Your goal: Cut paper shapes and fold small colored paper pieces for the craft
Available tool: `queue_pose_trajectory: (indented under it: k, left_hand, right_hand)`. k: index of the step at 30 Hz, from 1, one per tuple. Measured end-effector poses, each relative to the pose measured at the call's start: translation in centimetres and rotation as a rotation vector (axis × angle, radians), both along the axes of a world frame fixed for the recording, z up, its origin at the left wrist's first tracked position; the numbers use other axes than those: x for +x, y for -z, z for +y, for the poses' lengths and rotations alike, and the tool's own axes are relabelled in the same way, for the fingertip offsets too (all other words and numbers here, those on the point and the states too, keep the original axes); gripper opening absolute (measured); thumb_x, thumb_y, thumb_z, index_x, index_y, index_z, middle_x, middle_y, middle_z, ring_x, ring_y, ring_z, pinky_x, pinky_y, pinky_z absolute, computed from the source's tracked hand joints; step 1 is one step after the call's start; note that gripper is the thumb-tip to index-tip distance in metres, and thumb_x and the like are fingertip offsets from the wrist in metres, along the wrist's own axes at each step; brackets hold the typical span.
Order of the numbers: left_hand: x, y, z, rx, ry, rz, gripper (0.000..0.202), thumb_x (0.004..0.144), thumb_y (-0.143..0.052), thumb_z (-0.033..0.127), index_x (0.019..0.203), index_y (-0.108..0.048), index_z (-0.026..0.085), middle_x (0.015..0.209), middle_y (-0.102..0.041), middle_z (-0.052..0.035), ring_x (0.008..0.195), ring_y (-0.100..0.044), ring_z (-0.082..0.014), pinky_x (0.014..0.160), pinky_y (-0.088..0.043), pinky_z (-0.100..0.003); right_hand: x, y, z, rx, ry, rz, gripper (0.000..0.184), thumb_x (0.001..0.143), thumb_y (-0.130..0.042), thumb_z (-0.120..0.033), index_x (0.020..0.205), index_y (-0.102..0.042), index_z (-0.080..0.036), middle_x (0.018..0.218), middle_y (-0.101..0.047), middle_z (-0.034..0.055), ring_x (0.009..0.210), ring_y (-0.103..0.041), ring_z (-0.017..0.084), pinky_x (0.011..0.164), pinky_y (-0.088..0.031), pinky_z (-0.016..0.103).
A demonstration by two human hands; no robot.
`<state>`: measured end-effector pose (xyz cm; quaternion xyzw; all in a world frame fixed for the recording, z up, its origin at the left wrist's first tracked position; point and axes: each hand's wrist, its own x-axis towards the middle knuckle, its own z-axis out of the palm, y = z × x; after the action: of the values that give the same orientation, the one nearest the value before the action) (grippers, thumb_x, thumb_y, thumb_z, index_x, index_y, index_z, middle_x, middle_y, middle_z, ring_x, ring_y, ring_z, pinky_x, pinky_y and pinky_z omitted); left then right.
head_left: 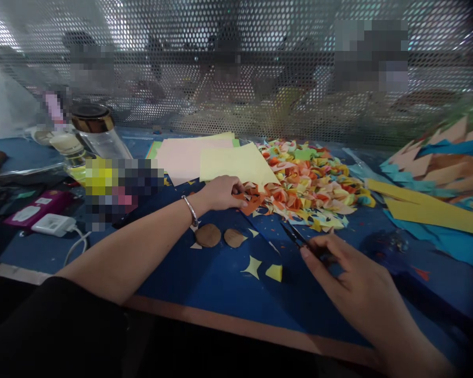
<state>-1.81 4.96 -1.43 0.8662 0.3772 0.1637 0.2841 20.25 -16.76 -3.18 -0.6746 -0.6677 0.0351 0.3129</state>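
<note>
My left hand (223, 193), with a silver bangle at the wrist, reaches to the near left edge of a heap of coloured paper scraps (303, 184). Its fingers are closed on an orange paper piece (252, 199). My right hand (347, 275) grips a pair of black scissors (295, 234), whose two blades stand slightly apart and point toward the heap. Nothing lies between the blades. Two brown round discs (208, 235) rest below my left hand. Between my hands lie a pale yellow star-shaped offcut (253, 266) and a small yellow scrap (275, 272).
Pink sheets (181, 157) and a yellow sheet (232, 164) lie behind my left hand. Cut yellow and blue paper (437, 207) is piled at right. A lidded glass bottle (100, 128) and a white charger (54, 224) stand left. A perforated metal screen (260, 68) closes the back.
</note>
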Motion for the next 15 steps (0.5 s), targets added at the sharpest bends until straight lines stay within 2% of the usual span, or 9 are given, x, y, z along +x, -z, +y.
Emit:
queue_pose_trajectory:
  k: [4,8,11,15]
  left_hand:
    - [0.1,0.0,0.2,-0.033,0.047,-0.025,0.018,0.072,-0.080,0.031,0.082,-0.071,0.019,0.091,-0.078,-0.0088,0.083,-0.069,-0.0235,0.076,-0.051,-0.038]
    - [0.3,-0.3,-0.2,-0.005,0.047,-0.079,0.011,0.073,-0.076,0.025,0.077,-0.067,0.021,0.088,-0.076,-0.0069,0.082,-0.067,-0.0210,0.078,-0.051,-0.038]
    - [0.4,-0.9,-0.6,-0.011,0.025,-0.162,0.010,0.077,-0.072,0.025,0.079,-0.062,0.021,0.088,-0.074,-0.0060,0.083,-0.065,-0.0191,0.079,-0.052,-0.037]
    - [0.6,-2.2,-1.7,-0.186,-0.018,-0.344,0.019,0.078,-0.075,0.020,0.082,-0.056,0.020,0.086,-0.070,-0.0055,0.078,-0.066,-0.0167,0.074,-0.054,-0.035]
  right_hand:
    - [0.3,-0.2,0.1,-0.009,-0.027,0.045,0.025,0.101,-0.054,-0.049,0.092,-0.061,-0.027,0.078,-0.070,0.0035,0.063,-0.067,0.020,0.046,-0.041,0.029]
    - [0.9,-1.0,0.5,-0.053,-0.056,0.085,0.026,0.100,-0.055,-0.051,0.094,-0.062,-0.027,0.080,-0.074,0.0032,0.065,-0.070,0.020,0.052,-0.049,0.029]
    - [1.0,-2.4,1.0,-0.108,-0.061,0.155,0.029,0.099,-0.055,-0.053,0.091,-0.062,-0.026,0.077,-0.074,0.0046,0.067,-0.072,0.022,0.060,-0.054,0.032]
    - [0.7,-4.8,1.9,-0.083,-0.039,0.256,0.030,0.099,-0.057,-0.052,0.085,-0.059,-0.025,0.064,-0.065,0.0025,0.056,-0.062,0.017,0.053,-0.049,0.029]
